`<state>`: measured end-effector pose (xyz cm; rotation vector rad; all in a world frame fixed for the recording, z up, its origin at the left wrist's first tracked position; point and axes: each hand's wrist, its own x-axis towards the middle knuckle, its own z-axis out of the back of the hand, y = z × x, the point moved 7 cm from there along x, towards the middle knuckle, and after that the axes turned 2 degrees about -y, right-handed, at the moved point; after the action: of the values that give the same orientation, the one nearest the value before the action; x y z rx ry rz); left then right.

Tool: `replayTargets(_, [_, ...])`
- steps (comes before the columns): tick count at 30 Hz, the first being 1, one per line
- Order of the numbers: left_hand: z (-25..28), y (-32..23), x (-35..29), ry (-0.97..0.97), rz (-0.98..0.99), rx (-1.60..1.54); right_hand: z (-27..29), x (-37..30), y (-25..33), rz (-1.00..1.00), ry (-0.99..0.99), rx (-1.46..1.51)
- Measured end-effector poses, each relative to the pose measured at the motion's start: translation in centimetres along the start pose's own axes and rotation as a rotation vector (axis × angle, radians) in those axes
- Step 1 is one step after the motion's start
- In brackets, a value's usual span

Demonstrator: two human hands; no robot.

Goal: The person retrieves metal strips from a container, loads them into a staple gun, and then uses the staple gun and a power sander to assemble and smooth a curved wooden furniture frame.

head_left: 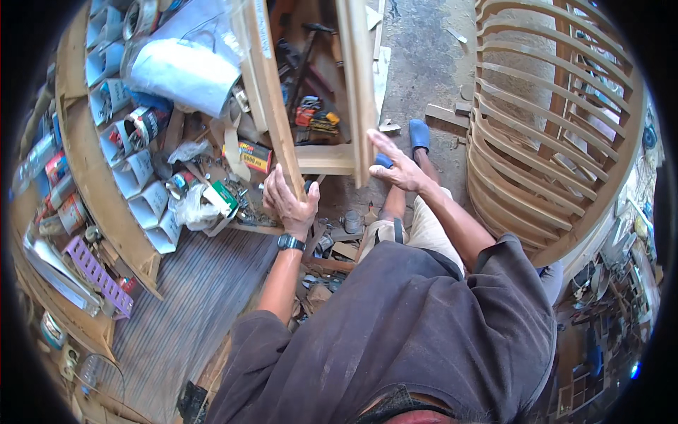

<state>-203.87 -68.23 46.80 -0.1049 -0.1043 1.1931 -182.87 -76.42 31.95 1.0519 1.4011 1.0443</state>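
Wooden frame (321, 106) of two upright rails and one crossbar stands at twelve o'clock. One left hand (288, 201) wraps the left rail's lower end, fingers clamped on it. One right hand (397, 168) presses the right rail at one o'clock, fingers spread apart. One black wristwatch (290, 243) sits at six o'clock of the left hand

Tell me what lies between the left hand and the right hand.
In the head view, a short wooden crosspiece spans between the two upright wooden rails, the left hand on one rail, the right hand on the other.
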Motion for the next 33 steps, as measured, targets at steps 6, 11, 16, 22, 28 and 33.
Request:
replayTargets(6, [-0.4, -1.2, 0.3, -0.029, 0.093, 0.136, 3.6, 5.9, -9.5, -0.192, -0.036, 0.028])
replayTargets(11, [-1.6, -2.5, 1.4, -0.082, 0.058, 0.399, 6.0, 11.7, -23.4, -0.684, -0.128, -0.085])
replayTargets(16, [-2.9, -1.5, 0.8, -0.041, 0.159, 0.425, -0.5, 19.1, -22.3, -0.208, -0.737, 0.245])
replayTargets(22, [-3.5, 0.0, 0.0, 0.009, 0.307, 0.486, -1.1, 19.3, -22.1, -0.252, -0.78, 0.197])
replayTargets(28, [-3.7, -0.2, -0.2, 0.068, 0.296, 0.331, -4.9, 21.8, -20.4, -0.338, -0.708, 0.18])
replayTargets(33, [-3.9, -0.1, -0.3, 0.17, 0.299, 0.336, -9.9, 25.2, -20.9, -0.365, -0.675, 0.364])
